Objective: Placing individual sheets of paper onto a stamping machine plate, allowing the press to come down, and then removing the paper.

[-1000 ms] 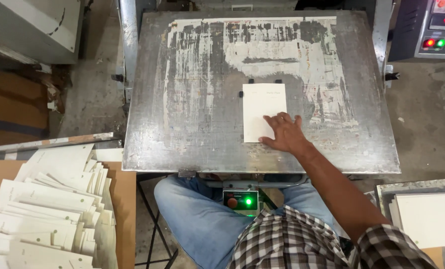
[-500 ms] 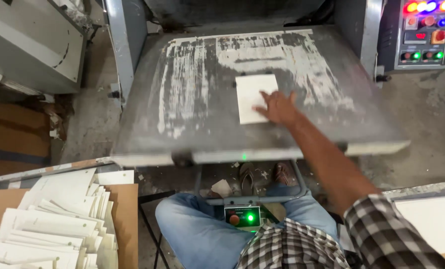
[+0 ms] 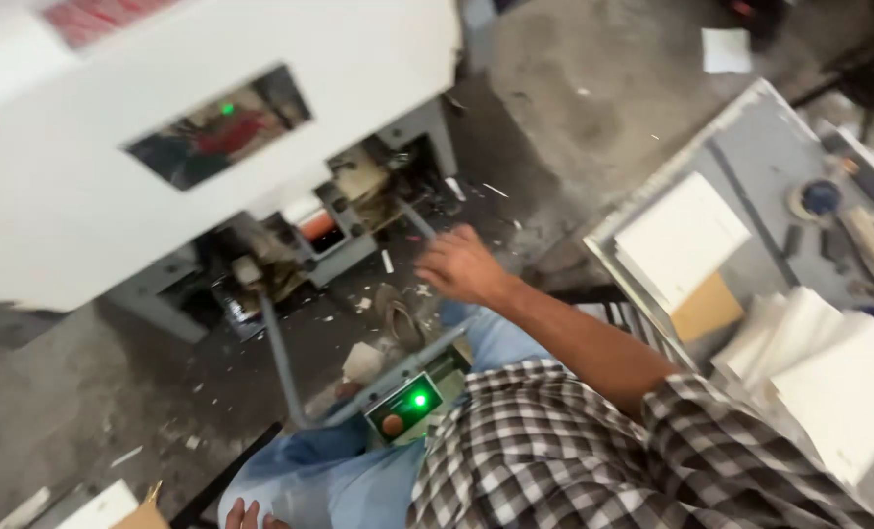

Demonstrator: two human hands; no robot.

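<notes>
My right hand [image 3: 461, 266] hangs in the air over the littered floor, fingers loosely bent, with nothing in it. It is just right of the press machine's white panel [image 3: 153, 167], which is tilted up at the upper left. Only the fingertips of my left hand [image 3: 246, 514] show at the bottom edge, resting on my blue-jeaned thigh. A small control box [image 3: 409, 405] with a lit green light and an orange button sits in front of my knees. A stack of white cards [image 3: 680, 235] lies on the grey side table [image 3: 750, 137] to my right.
A brown card [image 3: 708, 306] pokes out under the white stack. A loose heap of white sheets [image 3: 838, 377] fills the table's near end. Small tools and a round tin [image 3: 821, 198] lie farther back. Scraps, a sandal [image 3: 398, 318] and a sheet of paper [image 3: 726, 49] litter the concrete floor.
My right hand has left the white card on the metal plate and pulled back. The plate has swung up out of sight, and my view has turned right toward the side table.
</notes>
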